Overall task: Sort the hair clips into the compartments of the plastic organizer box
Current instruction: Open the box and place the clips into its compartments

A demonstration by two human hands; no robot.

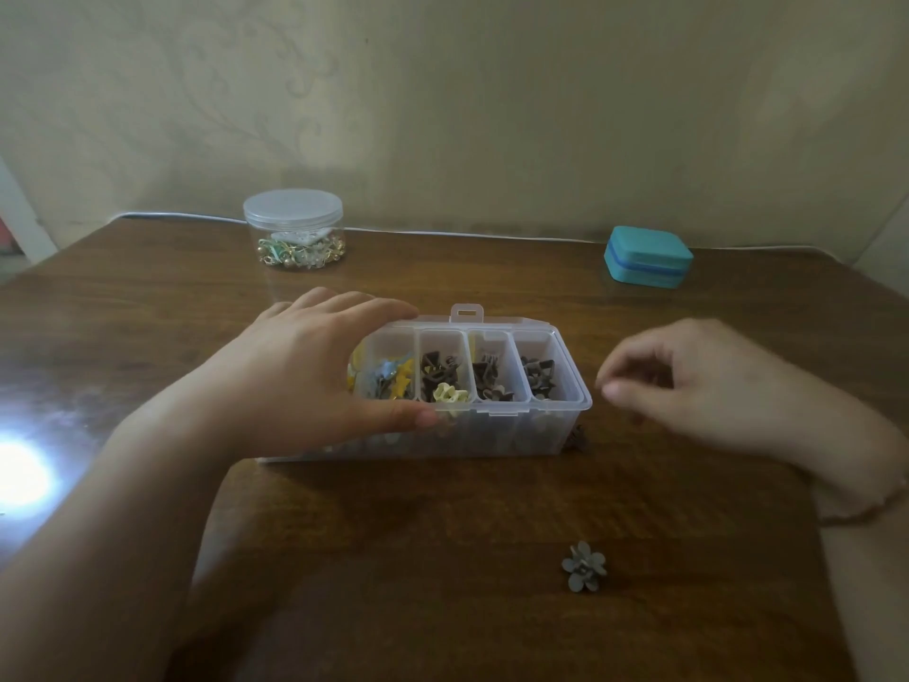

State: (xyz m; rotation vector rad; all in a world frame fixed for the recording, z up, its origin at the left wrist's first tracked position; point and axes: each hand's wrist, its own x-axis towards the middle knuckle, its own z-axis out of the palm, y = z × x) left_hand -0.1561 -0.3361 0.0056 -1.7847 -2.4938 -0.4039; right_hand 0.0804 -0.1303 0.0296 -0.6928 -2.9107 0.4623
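A clear plastic organizer box stands open at the middle of the wooden table, with several compartments holding hair clips: blue and yellow ones at the left, brown ones further right, and a cream flower clip. My left hand grips the box's left end, thumb on the near wall and fingers over the far rim. My right hand hovers just right of the box, fingers loosely curled, holding nothing visible. A grey-blue flower clip lies on the table nearer me. A brown clip lies against the box's right end.
A round clear jar with a lid and small trinkets stands at the back left. A teal case sits shut at the back right. A bright glare spot lies on the table's left side. A wall rises behind the table.
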